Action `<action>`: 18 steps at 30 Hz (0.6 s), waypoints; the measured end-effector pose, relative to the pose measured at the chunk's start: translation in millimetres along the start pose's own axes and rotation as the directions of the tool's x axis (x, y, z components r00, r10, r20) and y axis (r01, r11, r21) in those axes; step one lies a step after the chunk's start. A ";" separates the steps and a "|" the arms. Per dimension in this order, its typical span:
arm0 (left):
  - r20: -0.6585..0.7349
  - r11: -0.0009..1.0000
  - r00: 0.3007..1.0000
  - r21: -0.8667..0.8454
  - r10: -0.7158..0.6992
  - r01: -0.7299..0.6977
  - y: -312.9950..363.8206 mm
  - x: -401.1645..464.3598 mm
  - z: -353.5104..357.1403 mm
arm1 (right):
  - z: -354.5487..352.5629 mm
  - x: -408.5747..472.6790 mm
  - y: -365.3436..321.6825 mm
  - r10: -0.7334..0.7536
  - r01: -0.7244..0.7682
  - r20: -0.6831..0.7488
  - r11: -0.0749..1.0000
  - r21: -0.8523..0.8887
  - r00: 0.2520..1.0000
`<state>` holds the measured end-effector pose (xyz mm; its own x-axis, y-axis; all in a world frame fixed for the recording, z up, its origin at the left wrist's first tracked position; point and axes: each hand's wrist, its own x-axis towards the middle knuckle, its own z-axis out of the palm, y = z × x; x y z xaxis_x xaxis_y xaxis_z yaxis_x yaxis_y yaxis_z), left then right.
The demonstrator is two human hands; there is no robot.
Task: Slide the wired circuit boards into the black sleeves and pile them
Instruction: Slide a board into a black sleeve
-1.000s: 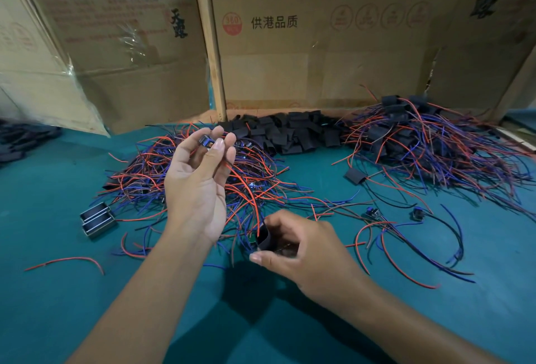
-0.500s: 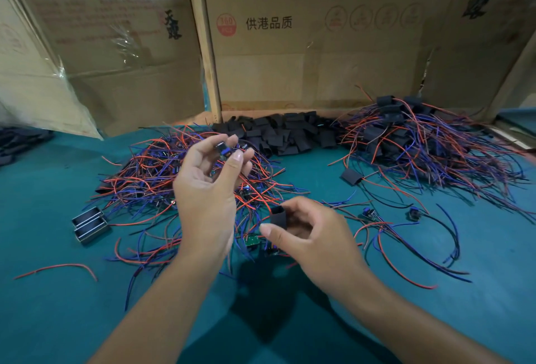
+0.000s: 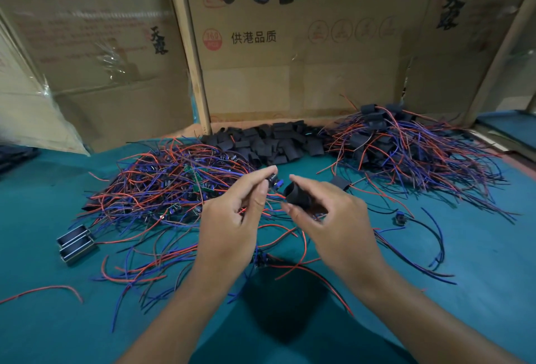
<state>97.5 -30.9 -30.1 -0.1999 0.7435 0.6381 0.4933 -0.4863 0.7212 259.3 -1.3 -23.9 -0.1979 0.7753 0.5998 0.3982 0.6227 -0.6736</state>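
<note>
Left hand (image 3: 229, 227) pinching wired board (image 3: 272, 181); right hand (image 3: 333, 218) gripping open sleeve (image 3: 297, 196) (mouth facing board, just apart), above bench (image 3: 478, 262).

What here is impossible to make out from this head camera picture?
- Small wired circuit board: mostly covered by the left hand's fingertips; its parts are too small to read.
- Black tube-shaped sleeve: its far end is hidden inside the right hand.
- Dark stack of objects on the green table: cut off by the left edge and blurred.
</note>
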 end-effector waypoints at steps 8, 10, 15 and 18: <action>-0.036 0.997 0.996 0.007 0.080 -0.080 2.5 -2.3 3.6 | -2.3 0.8 -1.1 -0.123 0.123 -0.011 0.992 -0.007 0.992; -0.062 0.997 0.995 0.004 0.082 -0.082 3.1 -2.3 3.6 | -2.5 1.1 -0.9 -0.148 0.147 -0.020 0.989 -0.034 0.989; -0.074 0.998 0.996 -0.033 0.052 -0.054 6.0 -3.1 2.9 | -2.2 0.0 -0.9 -0.164 0.164 -0.021 0.986 -0.017 0.986; -0.073 0.997 0.997 -0.073 0.027 -0.032 8.2 -3.8 3.9 | -2.0 -0.7 -1.6 -0.166 0.166 0.003 0.986 0.002 0.986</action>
<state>105.7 -35.9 -27.7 -0.2481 0.6944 0.6754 0.4365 -0.5423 0.7179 260.7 -3.1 -22.4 -0.2641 0.6612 0.7022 0.3583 0.7432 -0.5650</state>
